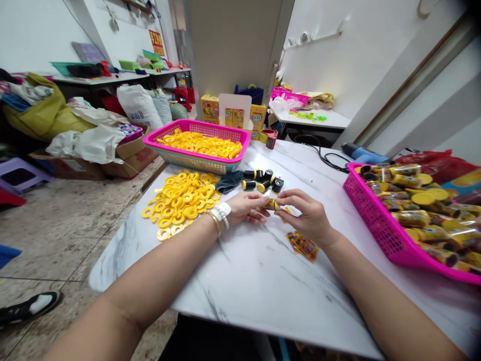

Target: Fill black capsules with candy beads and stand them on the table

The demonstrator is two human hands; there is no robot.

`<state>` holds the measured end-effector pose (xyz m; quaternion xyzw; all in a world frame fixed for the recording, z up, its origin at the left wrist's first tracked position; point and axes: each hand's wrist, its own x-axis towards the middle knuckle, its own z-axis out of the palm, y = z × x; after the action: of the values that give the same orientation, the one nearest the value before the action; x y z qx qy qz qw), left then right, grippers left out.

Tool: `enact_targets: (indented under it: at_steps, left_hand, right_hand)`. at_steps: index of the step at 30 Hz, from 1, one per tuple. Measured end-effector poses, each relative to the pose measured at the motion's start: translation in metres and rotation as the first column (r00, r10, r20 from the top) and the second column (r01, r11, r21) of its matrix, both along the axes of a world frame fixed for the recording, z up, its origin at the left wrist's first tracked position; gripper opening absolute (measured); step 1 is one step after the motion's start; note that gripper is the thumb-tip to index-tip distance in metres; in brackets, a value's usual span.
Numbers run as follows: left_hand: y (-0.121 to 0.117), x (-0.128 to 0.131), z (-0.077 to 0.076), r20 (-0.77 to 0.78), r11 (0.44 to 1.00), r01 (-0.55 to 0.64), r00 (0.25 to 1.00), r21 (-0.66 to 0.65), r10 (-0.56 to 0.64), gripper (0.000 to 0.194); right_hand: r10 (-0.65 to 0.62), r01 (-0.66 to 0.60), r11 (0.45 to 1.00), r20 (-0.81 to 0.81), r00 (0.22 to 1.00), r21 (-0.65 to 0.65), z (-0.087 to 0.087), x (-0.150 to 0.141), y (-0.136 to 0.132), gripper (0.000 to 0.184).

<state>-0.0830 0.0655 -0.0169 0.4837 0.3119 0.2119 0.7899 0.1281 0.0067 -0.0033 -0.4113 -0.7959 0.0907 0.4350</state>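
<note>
Over the marble-patterned table, my left hand (pixel 246 206) and my right hand (pixel 308 213) meet at a small yellow and black cylinder (pixel 272 204). Fingers of both hands pinch it, and they hide part of it. Just beyond them stand and lie several black cylinders with yellow ends (pixel 263 180). Near my right wrist lies a loose stack of printed orange stickers or cards (pixel 302 245); another printed piece (pixel 288 213) is partly behind my right fingers. A heap of yellow rings (pixel 184 198) spreads left of my left hand, beside a dark cloth (pixel 230 181).
A pink basket (pixel 195 125) of yellow parts stands at the table's back left. Another pink basket (pixel 379 235), filled with wrapped yellow cylinders, is at the right. Behind it lies a blue tool (pixel 361 153) with a black cable (pixel 330 158). Printed boxes (pixel 257 118) and a tape dispenser (pixel 269 138) stand at the back.
</note>
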Motion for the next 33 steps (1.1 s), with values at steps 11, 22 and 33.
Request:
enact_targets:
  at_steps: [11,22,33]
  left_hand:
    - [-0.008,0.008,0.010,0.060,0.785,-0.223,0.971,0.578,0.232,0.023]
    - [-0.005,0.008,0.006,-0.018,0.851,-0.149,0.983,0.503,0.183,0.040]
    - [-0.007,0.004,0.012,0.006,0.710,-0.105,0.990,0.696,0.141,0.042]
  right_hand:
    - [-0.222,-0.125,0.820,-0.511,0.831,-0.559,-0.008,-0.032,0.001,0.036]
    - [-0.130,-0.119,0.912,-0.554,0.823,-0.391,-0.015,-0.017,0.004,0.033]
    - [-0.191,-0.426,0.742,-0.771,0.607,-0.518,-0.014,-0.027,0.010,0.033]
